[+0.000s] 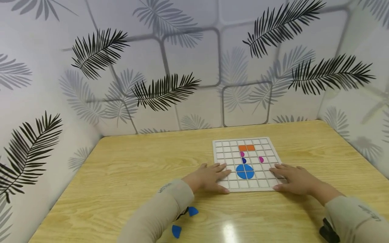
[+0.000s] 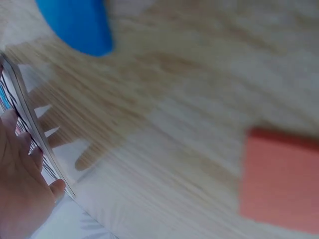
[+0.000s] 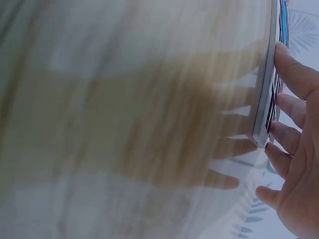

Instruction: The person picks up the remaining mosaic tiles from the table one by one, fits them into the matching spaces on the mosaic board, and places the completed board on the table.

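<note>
Wall: pale covering with leaf print, at the far side.
Table: yellow wood-grain top.
Board: one white gridded board, flat on the table, right of the middle.
Hands: left hand, fingers straight and spread, touching the board's left edge toward the near corner; right hand, fingers likewise extended, touching the right edge. Neither grips anything.
Disc: blue, four quarters, on the board's near half.
Rectangle: two orange squares side by side, toward the board's far edge.
Loose quarters: two blue pieces, apart, on the table, near and left of the board.
Half-discs: two magenta, set apart left and right; one dark blue, just nearer than the left magenta one.
Unsized: red-orange piece on the table, cut off by the left wrist view.
</note>
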Action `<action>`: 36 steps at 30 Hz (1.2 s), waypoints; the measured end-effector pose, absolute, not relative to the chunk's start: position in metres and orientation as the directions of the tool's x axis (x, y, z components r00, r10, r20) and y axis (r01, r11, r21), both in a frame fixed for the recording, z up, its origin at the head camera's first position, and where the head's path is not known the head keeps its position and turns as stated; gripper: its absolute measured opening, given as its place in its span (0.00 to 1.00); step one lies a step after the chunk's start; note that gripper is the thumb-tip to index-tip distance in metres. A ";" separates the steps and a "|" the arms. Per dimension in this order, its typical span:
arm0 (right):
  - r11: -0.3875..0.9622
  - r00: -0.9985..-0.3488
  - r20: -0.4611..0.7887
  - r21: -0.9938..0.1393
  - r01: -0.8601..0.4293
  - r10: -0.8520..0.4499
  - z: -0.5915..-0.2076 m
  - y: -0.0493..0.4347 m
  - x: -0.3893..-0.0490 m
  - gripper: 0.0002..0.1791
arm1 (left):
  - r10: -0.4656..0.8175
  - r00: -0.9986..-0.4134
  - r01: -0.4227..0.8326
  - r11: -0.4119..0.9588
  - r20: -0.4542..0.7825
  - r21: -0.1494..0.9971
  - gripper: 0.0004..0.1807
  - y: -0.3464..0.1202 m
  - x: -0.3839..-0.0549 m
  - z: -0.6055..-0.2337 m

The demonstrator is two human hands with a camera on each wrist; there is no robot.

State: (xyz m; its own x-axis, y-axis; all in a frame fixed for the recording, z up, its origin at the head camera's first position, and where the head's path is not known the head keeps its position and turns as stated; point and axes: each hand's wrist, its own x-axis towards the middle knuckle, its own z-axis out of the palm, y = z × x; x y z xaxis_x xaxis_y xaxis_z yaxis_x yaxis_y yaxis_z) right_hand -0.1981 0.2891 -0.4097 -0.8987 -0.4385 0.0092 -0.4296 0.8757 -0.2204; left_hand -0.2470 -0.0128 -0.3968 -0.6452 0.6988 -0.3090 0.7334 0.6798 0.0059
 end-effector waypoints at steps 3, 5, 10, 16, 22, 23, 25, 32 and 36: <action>0.874 -0.897 -0.005 -0.228 -0.429 -0.441 -0.409 0.284 -0.198 0.39 | 0.687 -0.649 0.713 0.699 -0.327 0.054 0.41 -0.018 -0.248 -0.397; 0.874 -0.897 -0.014 -0.233 -0.427 -0.442 -0.408 0.280 -0.198 0.39 | 0.683 -0.648 0.707 0.704 -0.337 0.067 0.41 -0.021 -0.249 -0.398; 0.868 -0.893 -0.031 -0.250 -0.429 -0.450 -0.405 0.274 -0.197 0.38 | 0.684 -0.645 0.706 0.704 -0.341 0.077 0.41 -0.029 -0.251 -0.403; 0.846 -0.876 -0.024 -0.273 -0.459 -0.483 -0.406 0.271 -0.196 0.35 | 0.682 -0.644 0.699 0.709 -0.347 0.094 0.41 -0.038 -0.248 -0.403; 0.820 -0.852 -0.001 -0.276 -0.502 -0.523 -0.412 0.271 -0.196 0.34 | 0.679 -0.642 0.689 0.715 -0.356 0.120 0.41 -0.047 -0.245 -0.401; 0.818 -0.850 0.002 -0.270 -0.508 -0.527 -0.412 0.271 -0.196 0.33 | 0.679 -0.642 0.688 0.715 -0.356 0.124 0.41 -0.048 -0.245 -0.401; 0.813 -0.844 0.014 -0.260 -0.521 -0.536 -0.413 0.270 -0.196 0.33 | 0.680 -0.643 0.686 0.716 -0.351 0.129 0.41 -0.051 -0.244 -0.401; 0.793 -0.825 0.054 -0.245 -0.558 -0.563 -0.410 0.269 -0.192 0.26 | 0.683 -0.648 0.687 0.716 -0.337 0.128 0.42 -0.062 -0.242 -0.401; 0.781 -0.816 0.060 -0.258 -0.569 -0.575 -0.410 0.268 -0.190 0.25 | 0.680 -0.649 0.688 0.716 -0.341 0.116 0.42 -0.070 -0.243 -0.401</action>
State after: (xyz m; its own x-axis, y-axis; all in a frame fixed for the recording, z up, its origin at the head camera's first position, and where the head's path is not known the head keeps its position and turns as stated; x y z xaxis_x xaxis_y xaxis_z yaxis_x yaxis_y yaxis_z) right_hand -0.1905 0.2680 -0.4098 -0.8163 -0.5746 0.0599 -0.5687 0.7811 -0.2577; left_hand -0.2426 -0.0701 -0.4014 -0.6493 0.6796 -0.3413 0.6885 0.7160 0.1158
